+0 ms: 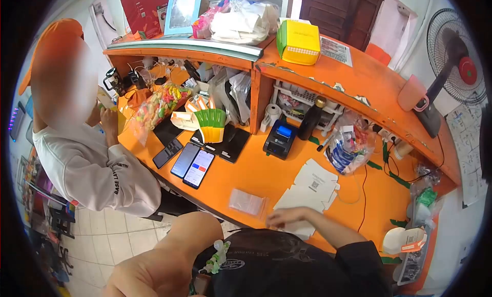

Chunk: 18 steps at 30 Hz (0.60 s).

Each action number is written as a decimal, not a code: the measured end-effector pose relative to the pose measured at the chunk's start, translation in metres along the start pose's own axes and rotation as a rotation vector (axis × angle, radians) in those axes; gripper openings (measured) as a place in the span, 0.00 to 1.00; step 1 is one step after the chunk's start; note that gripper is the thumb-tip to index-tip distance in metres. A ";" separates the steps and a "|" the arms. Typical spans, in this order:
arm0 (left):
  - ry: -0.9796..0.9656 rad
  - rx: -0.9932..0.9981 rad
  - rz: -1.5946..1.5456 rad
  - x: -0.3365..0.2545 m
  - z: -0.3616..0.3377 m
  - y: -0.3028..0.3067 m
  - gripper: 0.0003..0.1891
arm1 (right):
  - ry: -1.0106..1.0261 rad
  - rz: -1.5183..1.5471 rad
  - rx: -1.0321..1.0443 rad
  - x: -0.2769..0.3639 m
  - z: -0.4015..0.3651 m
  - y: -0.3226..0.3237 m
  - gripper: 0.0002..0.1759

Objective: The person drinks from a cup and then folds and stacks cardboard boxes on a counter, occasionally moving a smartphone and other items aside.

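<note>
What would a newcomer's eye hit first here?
Probably the bright orange countertop across the middle. Then the yellow-and-green cardboard box on the raised orange ledge, top centre-right, and the round fan with a red hub, upper right. At left, a person in an orange cap.

Matt card sheets [308, 186]; glossy plastic packet [246, 202].

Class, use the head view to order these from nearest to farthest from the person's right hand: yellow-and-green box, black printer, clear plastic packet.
1. Clear plastic packet: just left of the right hand.
2. Black printer: farther forward on the orange counter.
3. Yellow-and-green box: up on the ledge, beyond the printer.
</note>
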<state>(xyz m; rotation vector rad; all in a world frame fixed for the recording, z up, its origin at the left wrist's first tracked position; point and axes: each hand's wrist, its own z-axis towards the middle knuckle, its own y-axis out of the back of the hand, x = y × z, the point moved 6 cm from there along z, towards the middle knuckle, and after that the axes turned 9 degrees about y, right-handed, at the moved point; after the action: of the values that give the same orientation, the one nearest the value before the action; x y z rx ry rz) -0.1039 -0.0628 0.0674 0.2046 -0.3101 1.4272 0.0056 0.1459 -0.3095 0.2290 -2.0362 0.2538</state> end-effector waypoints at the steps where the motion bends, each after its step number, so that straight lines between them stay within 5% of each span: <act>1: -0.004 0.012 -0.035 0.001 -0.001 0.000 0.08 | 0.122 -0.156 0.058 -0.004 0.008 -0.013 0.12; 3: -0.007 0.081 0.072 0.019 -0.001 -0.010 0.09 | 0.174 -0.324 0.076 -0.002 0.010 -0.018 0.10; 4: -0.001 0.152 0.177 0.026 -0.002 -0.017 0.21 | 0.170 -0.327 0.072 0.000 0.007 -0.012 0.10; 7: 0.043 0.095 0.244 0.030 -0.001 -0.017 0.21 | 0.223 -0.370 -0.459 0.021 -0.014 0.030 0.10; 12: 0.062 0.044 0.273 0.032 -0.001 -0.017 0.21 | 0.318 -0.514 -0.764 0.084 -0.083 0.067 0.08; 15: 0.085 0.037 0.282 0.032 -0.001 -0.016 0.22 | 0.520 -0.660 -1.403 0.159 -0.191 0.093 0.03; 16: 0.097 0.036 0.284 0.031 -0.002 -0.015 0.22 | 0.838 -0.618 -1.702 0.150 -0.244 0.120 0.02; 17: 0.103 0.035 0.284 0.031 -0.001 -0.015 0.22 | 0.997 -0.619 -1.794 0.182 -0.290 0.114 0.02; 18: 0.112 0.034 0.280 0.032 -0.001 -0.014 0.22 | 0.955 -0.505 -2.144 0.193 -0.336 0.113 0.04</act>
<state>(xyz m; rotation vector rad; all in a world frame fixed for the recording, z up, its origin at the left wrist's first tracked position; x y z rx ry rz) -0.0860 -0.0348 0.0776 0.1113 -0.2287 1.7152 0.1727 0.3368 0.0047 -0.6154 -0.4301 -1.6969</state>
